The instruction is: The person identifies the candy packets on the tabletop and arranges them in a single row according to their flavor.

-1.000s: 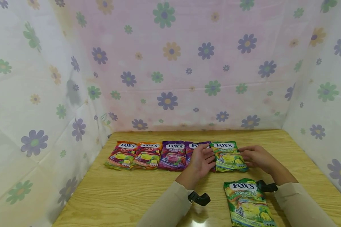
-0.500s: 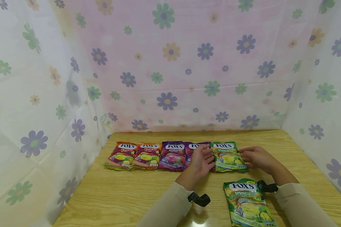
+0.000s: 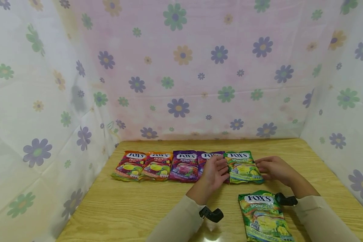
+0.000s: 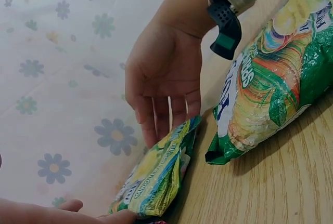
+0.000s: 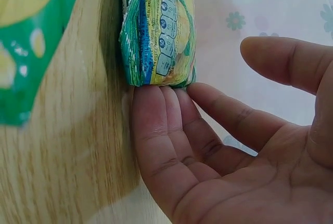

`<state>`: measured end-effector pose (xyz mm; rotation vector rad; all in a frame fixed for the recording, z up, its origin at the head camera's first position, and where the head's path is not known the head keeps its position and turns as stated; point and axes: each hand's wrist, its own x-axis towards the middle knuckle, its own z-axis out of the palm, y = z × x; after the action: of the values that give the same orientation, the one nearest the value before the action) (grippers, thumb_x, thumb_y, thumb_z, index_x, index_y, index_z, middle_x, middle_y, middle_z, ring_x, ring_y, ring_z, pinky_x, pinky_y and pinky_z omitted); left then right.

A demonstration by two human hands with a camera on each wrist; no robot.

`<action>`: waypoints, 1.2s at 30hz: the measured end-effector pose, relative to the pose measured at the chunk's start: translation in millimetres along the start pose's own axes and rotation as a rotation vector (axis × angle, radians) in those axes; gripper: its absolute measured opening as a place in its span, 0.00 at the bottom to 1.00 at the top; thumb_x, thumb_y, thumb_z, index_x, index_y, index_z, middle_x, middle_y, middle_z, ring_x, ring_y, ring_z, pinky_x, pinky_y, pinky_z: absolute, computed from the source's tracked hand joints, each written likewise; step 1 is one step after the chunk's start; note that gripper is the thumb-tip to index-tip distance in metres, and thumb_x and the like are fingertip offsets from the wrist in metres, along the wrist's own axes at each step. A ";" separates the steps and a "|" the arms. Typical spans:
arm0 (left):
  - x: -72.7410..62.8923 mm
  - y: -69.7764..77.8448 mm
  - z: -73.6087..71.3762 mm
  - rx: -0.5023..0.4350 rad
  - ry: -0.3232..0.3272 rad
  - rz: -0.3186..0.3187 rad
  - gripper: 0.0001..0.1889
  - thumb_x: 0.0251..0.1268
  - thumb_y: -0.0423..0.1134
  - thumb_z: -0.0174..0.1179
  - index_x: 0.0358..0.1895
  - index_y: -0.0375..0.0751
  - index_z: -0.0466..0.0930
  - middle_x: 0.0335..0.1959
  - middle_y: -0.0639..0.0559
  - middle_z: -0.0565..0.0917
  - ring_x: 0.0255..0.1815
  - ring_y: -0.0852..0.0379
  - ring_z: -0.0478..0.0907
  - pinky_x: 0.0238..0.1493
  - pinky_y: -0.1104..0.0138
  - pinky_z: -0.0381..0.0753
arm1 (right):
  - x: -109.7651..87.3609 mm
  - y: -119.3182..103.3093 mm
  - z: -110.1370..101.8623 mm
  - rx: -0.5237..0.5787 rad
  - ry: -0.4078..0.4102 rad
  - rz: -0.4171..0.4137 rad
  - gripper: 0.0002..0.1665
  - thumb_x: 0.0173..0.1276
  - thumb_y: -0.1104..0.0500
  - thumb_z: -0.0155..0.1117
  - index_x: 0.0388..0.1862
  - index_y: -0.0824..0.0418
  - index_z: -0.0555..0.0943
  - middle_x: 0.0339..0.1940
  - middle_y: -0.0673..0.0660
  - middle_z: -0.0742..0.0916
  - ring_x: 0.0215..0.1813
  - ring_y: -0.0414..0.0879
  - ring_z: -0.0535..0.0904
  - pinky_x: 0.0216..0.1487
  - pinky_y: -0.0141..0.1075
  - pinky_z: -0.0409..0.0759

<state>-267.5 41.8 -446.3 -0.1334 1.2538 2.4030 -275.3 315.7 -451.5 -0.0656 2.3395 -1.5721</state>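
Observation:
A green candy bag (image 3: 242, 167) lies flat at the right end of a row of bags. My left hand (image 3: 213, 173) is at its left edge, palm turned toward it, and covers part of a purple candy bag (image 3: 203, 159). On the other side my right hand (image 3: 275, 169) touches the bag's right edge; in the right wrist view the fingertips (image 5: 151, 109) meet that edge and the thumb stands apart. The left wrist view shows the same green bag (image 4: 156, 172) between both hands. A second green bag (image 3: 264, 216) lies nearer, by the right forearm.
Two orange candy bags (image 3: 155, 166) and another purple bag (image 3: 184, 166) continue the row to the left. The wooden table (image 3: 133, 208) ends at a flowered cloth (image 3: 199, 111) at the back. More cloth hangs at both sides.

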 end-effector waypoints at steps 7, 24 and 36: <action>-3.5 -0.6 -0.4 0.006 -0.014 0.005 0.36 0.73 0.48 0.54 0.75 0.25 0.64 0.78 0.27 0.60 0.82 0.30 0.54 0.83 0.42 0.50 | -4.4 -1.7 -1.3 0.005 -0.014 -0.008 0.32 0.83 0.53 0.52 0.74 0.76 0.68 0.64 0.67 0.82 0.55 0.47 0.84 0.53 0.43 0.88; -32.5 -8.8 -4.3 0.038 0.010 -0.034 0.28 0.69 0.42 0.54 0.66 0.25 0.70 0.70 0.29 0.71 0.75 0.33 0.67 0.81 0.45 0.60 | -28.3 4.7 -13.5 -0.042 -0.026 -0.020 0.33 0.84 0.52 0.51 0.75 0.76 0.66 0.73 0.76 0.73 0.64 0.58 0.81 0.56 0.48 0.87; -53.2 -17.8 -8.5 0.097 -0.051 -0.087 0.30 0.68 0.40 0.55 0.67 0.21 0.66 0.70 0.24 0.70 0.75 0.30 0.67 0.79 0.45 0.64 | -48.9 13.1 -24.3 -0.029 -0.088 0.061 0.36 0.82 0.50 0.54 0.74 0.76 0.67 0.70 0.71 0.79 0.59 0.53 0.85 0.53 0.48 0.88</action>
<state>-212.9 26.7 -450.3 -0.0951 1.3116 2.2535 -234.1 353.0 -443.5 -0.0683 2.2753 -1.4772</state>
